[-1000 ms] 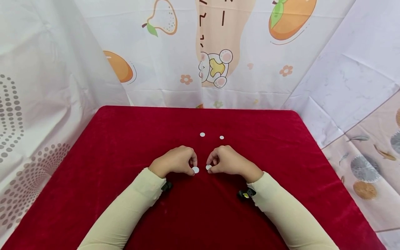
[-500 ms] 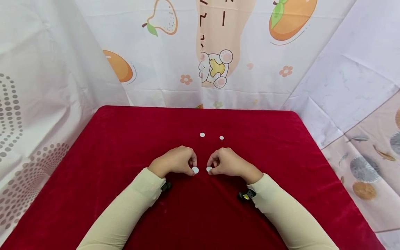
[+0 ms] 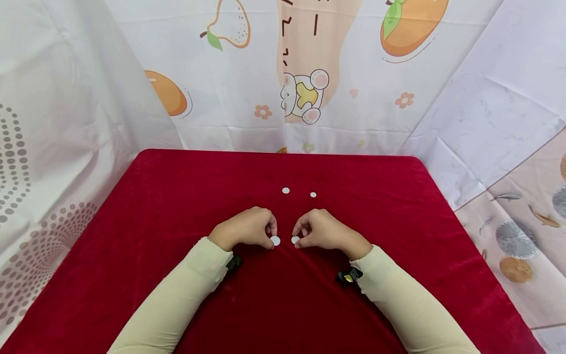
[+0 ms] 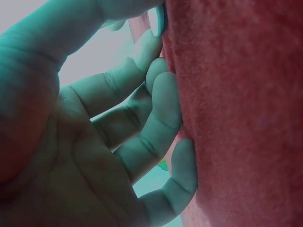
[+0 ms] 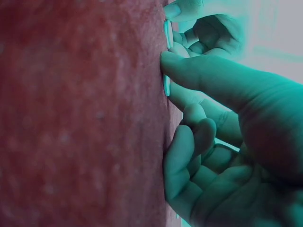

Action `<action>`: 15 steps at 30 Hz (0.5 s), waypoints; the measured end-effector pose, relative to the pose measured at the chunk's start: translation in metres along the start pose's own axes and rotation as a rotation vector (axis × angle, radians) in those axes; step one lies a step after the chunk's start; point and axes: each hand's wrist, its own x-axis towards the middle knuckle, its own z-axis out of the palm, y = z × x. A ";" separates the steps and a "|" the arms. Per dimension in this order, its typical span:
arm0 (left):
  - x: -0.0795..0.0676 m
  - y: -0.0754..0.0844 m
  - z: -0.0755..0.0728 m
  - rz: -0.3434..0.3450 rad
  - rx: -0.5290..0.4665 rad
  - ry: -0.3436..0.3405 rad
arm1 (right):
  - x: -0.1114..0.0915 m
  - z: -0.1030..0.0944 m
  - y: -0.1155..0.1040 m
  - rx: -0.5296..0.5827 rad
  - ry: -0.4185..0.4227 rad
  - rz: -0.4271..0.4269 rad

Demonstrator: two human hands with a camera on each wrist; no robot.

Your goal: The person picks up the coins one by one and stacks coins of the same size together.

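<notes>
In the head view my left hand (image 3: 249, 226) pinches a small flat white disc (image 3: 276, 241) between thumb and forefinger, low over the red cloth. Facing it, my right hand (image 3: 325, 229) holds another white disc (image 3: 295, 240) the same way, with a short gap between the two. The left wrist view shows that hand's other fingers (image 4: 165, 104) loosely bent against the cloth. Seen edge-on in the right wrist view, the right hand's disc (image 5: 166, 85) sits between thumb and forefinger at the cloth surface.
Two more white discs lie farther back on the cloth, a larger one (image 3: 285, 190) and a smaller one (image 3: 313, 194) to its right. The red cloth (image 3: 199, 177) covers the table, and printed white curtains (image 3: 221, 83) hang behind and at both sides.
My right hand has shifted slightly toward the person with its disc, bringing it nearly level with the left one. The left hand has barely moved. The two far discs lie where they were.
</notes>
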 end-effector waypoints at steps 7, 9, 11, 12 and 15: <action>0.000 0.000 0.000 -0.002 -0.001 -0.005 | -0.002 -0.002 0.000 0.034 -0.031 0.019; 0.000 0.000 0.000 -0.001 -0.004 -0.008 | -0.002 -0.003 0.000 0.038 -0.033 0.017; -0.001 0.000 -0.001 0.002 -0.005 -0.009 | -0.002 -0.003 0.000 0.040 -0.032 0.015; -0.001 0.000 -0.001 0.004 -0.006 -0.009 | -0.002 -0.003 0.000 0.041 -0.032 0.014; -0.002 0.001 -0.002 0.008 -0.007 -0.009 | -0.002 -0.003 0.000 0.043 -0.034 0.015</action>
